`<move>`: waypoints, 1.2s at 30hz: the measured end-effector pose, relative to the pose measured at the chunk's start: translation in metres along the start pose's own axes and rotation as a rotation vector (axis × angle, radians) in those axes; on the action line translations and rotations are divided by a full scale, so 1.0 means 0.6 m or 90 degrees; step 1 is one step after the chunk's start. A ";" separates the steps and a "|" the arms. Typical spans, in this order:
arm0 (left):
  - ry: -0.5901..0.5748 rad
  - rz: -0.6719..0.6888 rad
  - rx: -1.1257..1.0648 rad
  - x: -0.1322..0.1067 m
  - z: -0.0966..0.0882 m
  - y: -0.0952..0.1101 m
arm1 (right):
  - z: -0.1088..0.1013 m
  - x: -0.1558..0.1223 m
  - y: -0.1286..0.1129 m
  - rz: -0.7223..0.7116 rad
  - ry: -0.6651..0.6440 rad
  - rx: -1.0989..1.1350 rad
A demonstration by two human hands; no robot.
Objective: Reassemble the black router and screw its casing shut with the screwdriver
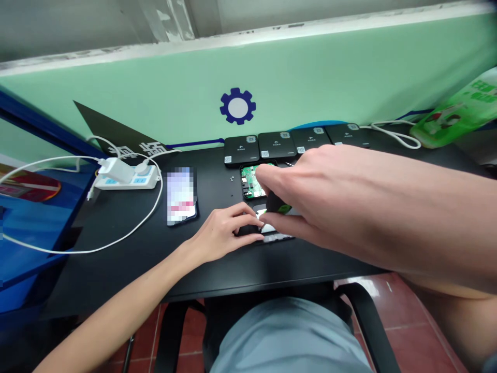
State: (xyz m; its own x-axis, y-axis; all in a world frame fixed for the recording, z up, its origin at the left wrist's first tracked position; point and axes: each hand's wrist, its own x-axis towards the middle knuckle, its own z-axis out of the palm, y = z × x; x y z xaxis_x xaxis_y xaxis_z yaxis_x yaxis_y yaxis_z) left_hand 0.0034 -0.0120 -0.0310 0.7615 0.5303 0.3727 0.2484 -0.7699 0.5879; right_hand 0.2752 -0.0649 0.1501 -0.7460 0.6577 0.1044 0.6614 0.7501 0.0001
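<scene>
My left hand (227, 228) rests on the black desk (128, 259) with its fingers curled onto the left edge of an opened black device shell (272, 235). My right hand (310, 191) reaches in close to the camera, fingers closed around a dark tool with a green mark (281, 207) held over that shell. Just behind lies a second opened unit showing a green circuit board (250, 184). Much of the shell is hidden under my right hand.
Several closed black boxes (241, 149) line the back of the desk. A phone (180, 197) lies left of centre. A white power strip (128, 176) with a charger and a looping white cable sits at the left. A green bag (458, 111) lies at the right.
</scene>
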 end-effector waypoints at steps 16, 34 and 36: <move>0.009 0.007 -0.054 0.002 0.002 0.002 | 0.000 0.002 -0.003 -0.014 0.010 0.068; -0.004 -0.008 -0.036 0.003 0.000 0.004 | -0.001 -0.002 -0.002 -0.010 0.012 0.038; -0.006 -0.012 -0.035 0.002 0.000 0.003 | 0.000 -0.002 -0.001 -0.012 0.017 0.027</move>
State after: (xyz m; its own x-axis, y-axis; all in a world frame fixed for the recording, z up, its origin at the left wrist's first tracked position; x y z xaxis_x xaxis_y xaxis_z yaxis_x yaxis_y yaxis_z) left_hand 0.0047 -0.0129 -0.0299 0.7632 0.5402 0.3544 0.2289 -0.7390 0.6336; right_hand 0.2754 -0.0660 0.1501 -0.7553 0.6421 0.1311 0.6432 0.7647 -0.0401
